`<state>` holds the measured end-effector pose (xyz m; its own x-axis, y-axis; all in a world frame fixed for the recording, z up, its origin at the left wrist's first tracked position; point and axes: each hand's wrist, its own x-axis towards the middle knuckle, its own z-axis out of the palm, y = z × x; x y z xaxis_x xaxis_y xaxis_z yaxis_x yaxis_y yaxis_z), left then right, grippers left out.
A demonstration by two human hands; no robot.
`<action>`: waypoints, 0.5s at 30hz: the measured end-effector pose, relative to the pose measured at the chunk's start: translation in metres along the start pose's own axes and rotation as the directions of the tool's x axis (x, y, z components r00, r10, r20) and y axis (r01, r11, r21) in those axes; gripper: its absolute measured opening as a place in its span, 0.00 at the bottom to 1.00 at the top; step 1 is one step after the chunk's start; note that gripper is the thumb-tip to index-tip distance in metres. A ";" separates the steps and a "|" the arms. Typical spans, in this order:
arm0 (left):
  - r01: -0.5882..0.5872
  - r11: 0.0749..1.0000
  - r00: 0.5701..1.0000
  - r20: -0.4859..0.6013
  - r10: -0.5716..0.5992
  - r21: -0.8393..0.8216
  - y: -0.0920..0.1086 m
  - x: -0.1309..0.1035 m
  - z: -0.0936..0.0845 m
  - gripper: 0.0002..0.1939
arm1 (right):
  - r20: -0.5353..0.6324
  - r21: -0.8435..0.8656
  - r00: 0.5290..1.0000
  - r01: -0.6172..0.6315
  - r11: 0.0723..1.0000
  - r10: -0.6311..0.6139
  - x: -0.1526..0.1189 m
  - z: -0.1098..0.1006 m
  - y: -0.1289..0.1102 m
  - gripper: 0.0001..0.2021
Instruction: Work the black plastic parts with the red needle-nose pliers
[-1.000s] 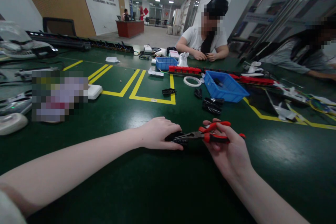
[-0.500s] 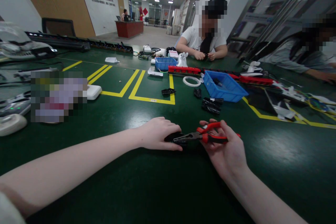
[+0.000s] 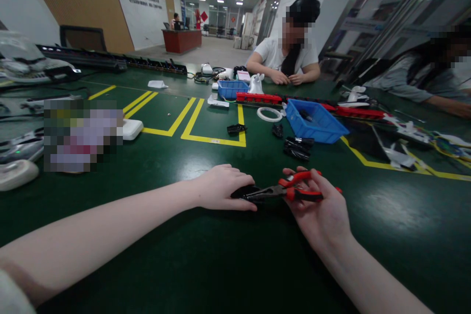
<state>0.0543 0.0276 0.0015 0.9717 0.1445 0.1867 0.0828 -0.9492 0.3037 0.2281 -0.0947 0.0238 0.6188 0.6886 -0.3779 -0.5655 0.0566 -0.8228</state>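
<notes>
Fingers of my left hand (image 3: 225,187) are wrapped round a glossy black piece (image 3: 243,192) just above the green table (image 3: 206,255). Red-and-black needle-nose pliers (image 3: 300,192) lie in my right hand (image 3: 326,213), whose fingers hold the handles. The jaws of the pliers point left and touch the black piece at its right end. How the jaw tips sit on it is hard to make out. Beyond my hands lie a black wrapped bundle (image 3: 298,148) and two smaller black pieces, one in the middle (image 3: 277,130) and one on the yellow tape (image 3: 236,129).
A blue bin (image 3: 316,125) stands at the right, beside a white ring (image 3: 269,114) and a red strip (image 3: 257,97). A smaller blue bin (image 3: 232,89) is farther back. At the left are a white box (image 3: 131,129) and a white mouse (image 3: 16,174). A person sits opposite.
My right hand and the pliers have moved slightly to the right. My left hand has stayed nearly in place on the black piece.
</notes>
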 end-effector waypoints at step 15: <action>0.003 1.000 1.000 0.003 -0.003 -0.025 0.000 0.000 -0.002 0.21 | -0.018 -0.029 1.000 -0.007 1.000 0.006 -0.004 0.003 -0.004 0.11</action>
<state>0.0541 0.0277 0.0034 0.9721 0.1462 0.1832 0.0800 -0.9416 0.3272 0.2268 -0.0956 0.0297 0.6250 0.6758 -0.3909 -0.5535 0.0305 -0.8323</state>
